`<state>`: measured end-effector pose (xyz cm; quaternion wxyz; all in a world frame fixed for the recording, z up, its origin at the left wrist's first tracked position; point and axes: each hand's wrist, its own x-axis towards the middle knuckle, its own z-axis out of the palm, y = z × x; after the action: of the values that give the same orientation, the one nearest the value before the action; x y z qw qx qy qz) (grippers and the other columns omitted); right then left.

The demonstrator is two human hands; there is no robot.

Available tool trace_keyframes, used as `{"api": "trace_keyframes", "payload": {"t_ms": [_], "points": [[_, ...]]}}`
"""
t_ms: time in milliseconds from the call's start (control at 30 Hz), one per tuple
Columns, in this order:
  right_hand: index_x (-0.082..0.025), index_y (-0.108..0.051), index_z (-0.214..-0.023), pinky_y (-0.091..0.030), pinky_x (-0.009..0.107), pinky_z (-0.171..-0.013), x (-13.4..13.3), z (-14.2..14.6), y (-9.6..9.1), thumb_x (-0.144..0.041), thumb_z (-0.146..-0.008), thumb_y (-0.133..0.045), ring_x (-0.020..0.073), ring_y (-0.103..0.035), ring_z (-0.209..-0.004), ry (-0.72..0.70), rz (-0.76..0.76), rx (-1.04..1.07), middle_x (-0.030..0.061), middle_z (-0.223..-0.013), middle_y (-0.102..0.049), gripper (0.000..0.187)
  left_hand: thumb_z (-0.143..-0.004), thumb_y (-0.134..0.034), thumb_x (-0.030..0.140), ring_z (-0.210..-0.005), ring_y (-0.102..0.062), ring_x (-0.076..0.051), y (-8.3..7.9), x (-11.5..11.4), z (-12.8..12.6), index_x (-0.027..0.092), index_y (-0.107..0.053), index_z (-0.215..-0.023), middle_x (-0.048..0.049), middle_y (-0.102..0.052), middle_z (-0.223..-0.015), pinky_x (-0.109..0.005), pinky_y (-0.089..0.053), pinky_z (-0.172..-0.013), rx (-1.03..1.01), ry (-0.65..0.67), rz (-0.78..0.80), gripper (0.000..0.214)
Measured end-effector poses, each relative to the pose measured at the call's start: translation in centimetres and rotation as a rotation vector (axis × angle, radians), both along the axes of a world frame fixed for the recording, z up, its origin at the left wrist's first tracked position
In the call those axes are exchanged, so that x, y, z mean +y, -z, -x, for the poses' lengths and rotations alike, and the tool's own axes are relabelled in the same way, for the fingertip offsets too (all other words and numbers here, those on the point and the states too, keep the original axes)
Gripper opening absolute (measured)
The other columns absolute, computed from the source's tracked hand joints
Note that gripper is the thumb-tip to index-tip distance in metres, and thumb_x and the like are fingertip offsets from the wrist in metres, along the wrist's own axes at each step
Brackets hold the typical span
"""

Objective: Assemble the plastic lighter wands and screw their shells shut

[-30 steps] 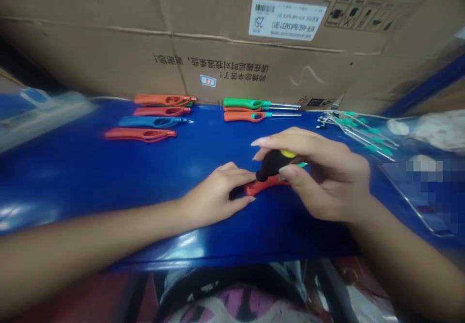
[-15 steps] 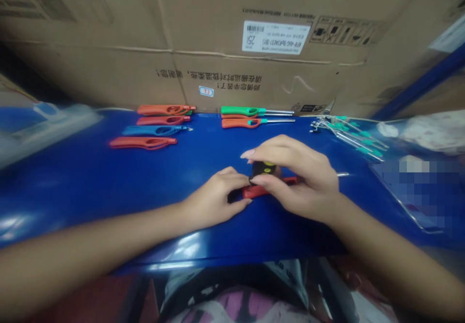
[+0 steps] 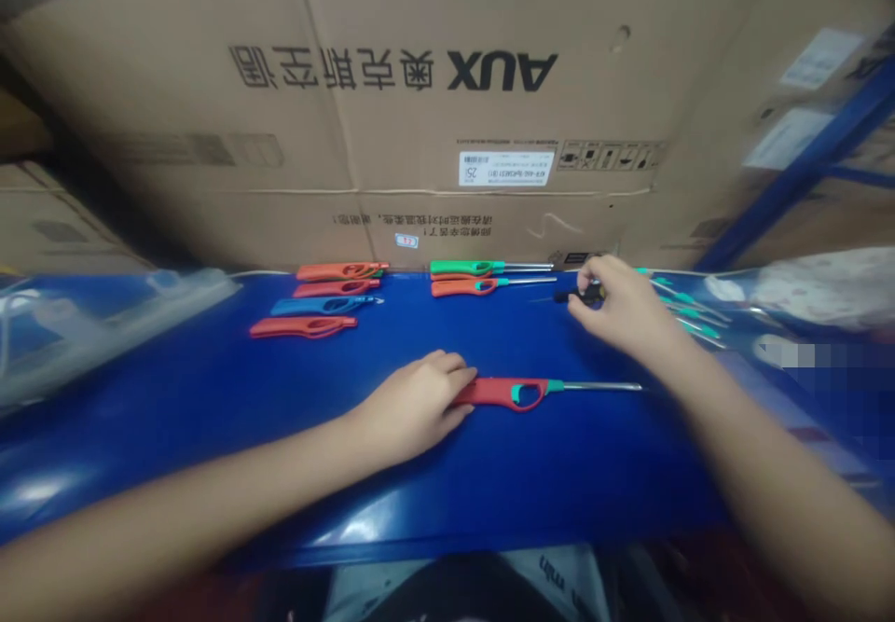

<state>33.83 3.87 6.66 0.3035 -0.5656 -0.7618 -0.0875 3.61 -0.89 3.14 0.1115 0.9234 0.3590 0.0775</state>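
Note:
My left hand (image 3: 426,403) is closed on the rear end of a red lighter (image 3: 496,391), a long-nosed one with a green trigger and a metal tube pointing right. It lies flat on the blue table (image 3: 545,473). Farther back on the right, my right hand (image 3: 619,310) grips a small screwdriver (image 3: 591,295) with a black and yellow handle, its thin shaft pointing left. Left of that hand lie a green lighter (image 3: 461,268) and an orange lighter (image 3: 461,286), both with metal tubes.
Several lighter bodies without tubes, among them a blue one (image 3: 314,306) and a red one (image 3: 300,327), lie at the back left. Metal tubes with green parts (image 3: 692,312) are piled at the right. A large cardboard box (image 3: 392,137) stands behind; a clear plastic container (image 3: 140,333) is far left.
My right hand has moved away from the red lighter, back and to the right, with the screwdriver in it. The red lighter is now uncovered under my left hand. The view has tilted up.

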Motion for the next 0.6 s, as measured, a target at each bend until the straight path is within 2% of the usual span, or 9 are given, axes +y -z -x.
{"api": "trace_keyframes", "payload": {"t_ms": [100, 200, 300, 433, 533, 600], "points": [[-0.024, -0.036, -0.073, -0.045, 0.033, -0.078, 0.4, -1.0, 1.7, -0.018, -0.077, -0.055, 0.0237, -0.059, -0.086, 0.116, 0.089, -0.089, 0.0070, -0.086, -0.056, 0.020, -0.095, -0.058, 0.023, -0.103, -0.064, -0.028, 0.1, 1.0, -0.7, 0.015, -0.065, -0.123, -0.0126, -0.065, -0.112, -0.041, -0.056, -0.088, 0.028, 0.025, -0.004, 0.030], [-0.022, -0.046, -0.088, -0.044, 0.031, -0.077, 0.6, -2.2, 2.1, -0.020, -0.078, -0.056, 0.0252, -0.060, -0.096, 0.261, 0.383, -0.193, 0.0107, -0.101, -0.061, 0.014, -0.092, -0.061, 0.020, -0.098, -0.065, -0.024, -0.4, 3.4, -0.7, 0.015, -0.069, -0.114, -0.0105, -0.065, -0.105, -0.035, -0.055, -0.088, -0.021, 0.079, 0.018, 0.023], [-0.022, -0.051, -0.103, -0.040, 0.031, -0.066, 0.7, -3.8, 1.7, -0.018, -0.075, -0.058, 0.0269, -0.063, -0.093, 0.365, 0.622, -0.260, 0.0110, -0.106, -0.065, 0.029, -0.093, -0.060, 0.023, -0.098, -0.064, -0.023, -1.3, 6.9, -0.1, 0.016, -0.070, -0.109, -0.0098, -0.065, -0.103, -0.034, -0.052, -0.090, -0.073, 0.064, -0.018, 0.020], [-0.023, -0.054, -0.104, -0.034, 0.030, -0.058, 0.8, -5.7, 1.0, -0.014, -0.070, -0.059, 0.0280, -0.064, -0.086, 0.445, 0.720, -0.277, 0.0105, -0.101, -0.068, 0.036, -0.097, -0.052, 0.032, -0.093, -0.062, -0.024, -1.8, 11.9, 0.9, 0.014, -0.069, -0.106, -0.0103, -0.062, -0.098, -0.037, -0.051, -0.089, -0.110, -0.033, -0.094, 0.026], [-0.024, -0.053, -0.100, -0.034, 0.029, -0.057, 0.8, -6.1, 0.8, -0.012, -0.067, -0.059, 0.0251, -0.065, -0.079, 0.429, 0.779, -0.279, 0.0073, -0.094, -0.069, 0.035, -0.096, -0.050, 0.032, -0.094, -0.062, -0.025, -1.3, 14.8, 0.9, 0.013, -0.068, -0.108, -0.0113, -0.060, -0.099, -0.039, -0.051, -0.090, -0.124, -0.098, -0.143, 0.028], [-0.024, -0.053, -0.101, -0.035, 0.028, -0.059, 0.7, -5.8, 0.8, -0.013, -0.068, -0.060, 0.0251, -0.065, -0.084, 0.401, 0.781, -0.280, 0.0071, -0.099, -0.069, 0.035, -0.094, -0.052, 0.031, -0.092, -0.062, -0.025, -0.6, 16.1, 0.7, 0.015, -0.069, -0.104, -0.0103, -0.059, -0.097, -0.038, -0.052, -0.089, -0.123, -0.110, -0.158, 0.025]]}}
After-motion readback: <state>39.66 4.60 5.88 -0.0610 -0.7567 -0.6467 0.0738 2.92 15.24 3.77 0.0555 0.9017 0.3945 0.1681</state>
